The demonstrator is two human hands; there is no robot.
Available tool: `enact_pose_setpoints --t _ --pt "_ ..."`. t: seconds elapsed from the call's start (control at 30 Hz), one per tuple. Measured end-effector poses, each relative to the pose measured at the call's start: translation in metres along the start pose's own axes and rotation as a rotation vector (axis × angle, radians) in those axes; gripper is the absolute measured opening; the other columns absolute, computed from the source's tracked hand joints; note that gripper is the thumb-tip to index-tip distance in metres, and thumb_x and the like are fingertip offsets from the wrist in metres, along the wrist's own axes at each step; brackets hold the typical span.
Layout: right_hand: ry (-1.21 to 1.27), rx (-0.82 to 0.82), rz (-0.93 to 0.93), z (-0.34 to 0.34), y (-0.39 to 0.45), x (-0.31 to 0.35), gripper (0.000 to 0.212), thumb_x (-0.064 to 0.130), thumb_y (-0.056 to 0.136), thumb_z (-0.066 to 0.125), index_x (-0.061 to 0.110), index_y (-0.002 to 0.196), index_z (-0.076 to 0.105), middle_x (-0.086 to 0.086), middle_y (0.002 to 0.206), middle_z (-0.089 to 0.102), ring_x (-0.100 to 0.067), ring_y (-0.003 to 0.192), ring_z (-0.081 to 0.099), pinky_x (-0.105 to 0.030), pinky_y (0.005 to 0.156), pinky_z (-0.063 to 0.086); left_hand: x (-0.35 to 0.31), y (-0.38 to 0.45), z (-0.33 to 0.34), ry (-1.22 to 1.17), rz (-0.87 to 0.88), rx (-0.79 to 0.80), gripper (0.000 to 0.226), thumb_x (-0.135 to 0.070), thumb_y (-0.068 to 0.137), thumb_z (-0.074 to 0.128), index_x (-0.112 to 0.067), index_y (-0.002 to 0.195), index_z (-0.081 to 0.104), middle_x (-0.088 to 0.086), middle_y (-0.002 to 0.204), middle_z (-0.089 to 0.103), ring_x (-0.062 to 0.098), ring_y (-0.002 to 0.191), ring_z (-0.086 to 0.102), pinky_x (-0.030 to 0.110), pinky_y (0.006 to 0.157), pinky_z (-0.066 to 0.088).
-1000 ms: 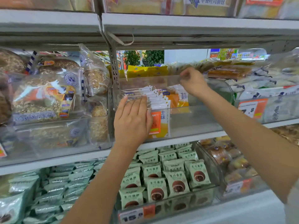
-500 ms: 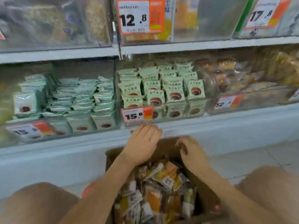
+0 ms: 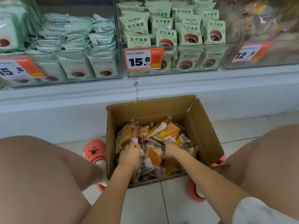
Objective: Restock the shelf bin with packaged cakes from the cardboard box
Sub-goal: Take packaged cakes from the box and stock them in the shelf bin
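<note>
Crouching over the cardboard box on the floor, both hands dig into the packaged cakes: the left hand curls round one packet, the right hand has its fingers buried, grip unclear. Best gather a flat, aligned stack before rising. Beyond, green packets read 生巧福团; price tag says 15.8
</note>
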State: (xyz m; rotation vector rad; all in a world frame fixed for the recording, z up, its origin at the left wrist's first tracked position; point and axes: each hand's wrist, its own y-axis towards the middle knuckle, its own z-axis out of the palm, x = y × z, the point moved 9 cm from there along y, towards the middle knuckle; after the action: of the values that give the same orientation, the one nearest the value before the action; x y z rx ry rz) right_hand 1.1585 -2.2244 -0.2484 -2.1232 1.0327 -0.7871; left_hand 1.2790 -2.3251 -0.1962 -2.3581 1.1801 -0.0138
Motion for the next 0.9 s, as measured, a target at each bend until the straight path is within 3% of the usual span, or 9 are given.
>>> enact_pose_setpoints --t 0.17,0.27,0.33,0.47,0.6,0.67,0.77,0.83,0.9 --pt "-0.008 -0.018 0.044 0.006 0.011 0.0 0.056 0.03 0.09 0.06 0.008 0.137 0.038 -0.013 0.13 0.052 -0.028 0.115 0.053 -0.033 0.089 0.046 0.005 0.0 0.0 -0.003 -0.018 0.0 0.04 -0.024 0.095 0.044 -0.015 0.134 0.041 0.009 0.139 0.038 0.027 0.126 0.037 0.038 0.098 0.04" --pt "0.059 -0.063 0.007 -0.001 0.014 0.002 0.029 0.032 0.095 0.052 0.009 0.115 0.05 -0.012 0.117 0.058 -0.025 0.101 0.056 -0.03 0.076 0.043 0.005 0.0 0.0 -0.041 -0.025 -0.01 0.04 -0.024 0.096 0.045 -0.015 0.135 0.041 0.009 0.14 0.036 0.027 0.127 0.036 0.039 0.1 0.039" --pt "0.114 -0.117 -0.027 -0.005 0.013 0.002 0.016 0.028 0.094 0.054 0.014 0.096 0.047 -0.008 0.101 0.055 -0.022 0.09 0.05 -0.027 0.072 0.039 0.006 0.0 0.001 -0.051 -0.037 -0.016 0.041 -0.022 0.095 0.046 -0.015 0.135 0.042 0.008 0.141 0.035 0.027 0.128 0.035 0.039 0.101 0.039" --pt "0.25 -0.219 -0.096 -0.015 0.002 -0.002 0.031 0.009 0.089 0.06 0.02 0.066 0.041 0.001 0.074 0.049 -0.017 0.076 0.05 -0.027 0.066 0.042 0.006 -0.001 0.003 -0.085 -0.04 -0.037 0.04 -0.024 0.096 0.045 -0.017 0.135 0.043 0.007 0.141 0.036 0.026 0.126 0.038 0.038 0.099 0.041" --pt "0.587 -0.368 -0.165 -0.062 -0.034 -0.01 0.025 0.017 0.092 0.057 0.014 0.072 0.043 -0.001 0.077 0.053 -0.012 0.069 0.052 -0.025 0.061 0.048 0.009 0.001 -0.002 -0.407 -0.095 -0.071 0.041 -0.028 0.095 0.051 -0.016 0.133 0.043 0.006 0.136 0.043 0.023 0.119 0.047 0.038 0.094 0.047" --pt "0.818 -0.38 -0.187 -0.083 -0.053 -0.015 0.018 0.019 0.094 0.055 0.011 0.081 0.045 -0.007 0.094 0.061 -0.019 0.085 0.063 -0.036 0.072 0.058 0.005 0.004 0.0 -0.771 -0.11 0.012 0.059 -0.033 0.091 0.061 -0.018 0.141 0.034 0.006 0.142 0.041 0.023 0.125 0.045 0.038 0.102 0.043" --pt "0.959 -0.339 -0.247 -0.104 -0.076 -0.012 0.017 0.02 0.096 0.052 0.011 0.084 0.045 -0.015 0.099 0.066 -0.028 0.084 0.071 -0.039 0.067 0.06 -0.016 0.006 -0.015 -1.045 -0.041 0.115 0.094 -0.041 0.076 0.075 -0.021 0.149 0.019 0.0 0.151 0.032 0.02 0.136 0.035 0.036 0.107 0.034" --pt "1.049 -0.301 -0.3 -0.107 -0.089 -0.008 0.017 0.021 0.096 0.052 0.012 0.083 0.045 -0.018 0.098 0.067 -0.029 0.08 0.072 -0.038 0.061 0.059 -0.03 0.005 -0.029 -1.087 -0.001 0.182 0.087 -0.039 0.073 0.077 -0.021 0.144 0.03 -0.003 0.139 0.047 0.016 0.124 0.049 0.032 0.101 0.042" --pt "1.15 -0.299 -0.321 -0.106 -0.097 -0.009 0.018 0.024 0.096 0.052 0.011 0.085 0.047 -0.02 0.101 0.067 -0.03 0.08 0.071 -0.034 0.056 0.058 -0.041 0.0 -0.039 -1.083 0.036 0.275 0.057 -0.035 0.077 0.075 -0.023 0.125 0.047 -0.008 0.112 0.063 0.008 0.1 0.062 0.025 0.084 0.051"
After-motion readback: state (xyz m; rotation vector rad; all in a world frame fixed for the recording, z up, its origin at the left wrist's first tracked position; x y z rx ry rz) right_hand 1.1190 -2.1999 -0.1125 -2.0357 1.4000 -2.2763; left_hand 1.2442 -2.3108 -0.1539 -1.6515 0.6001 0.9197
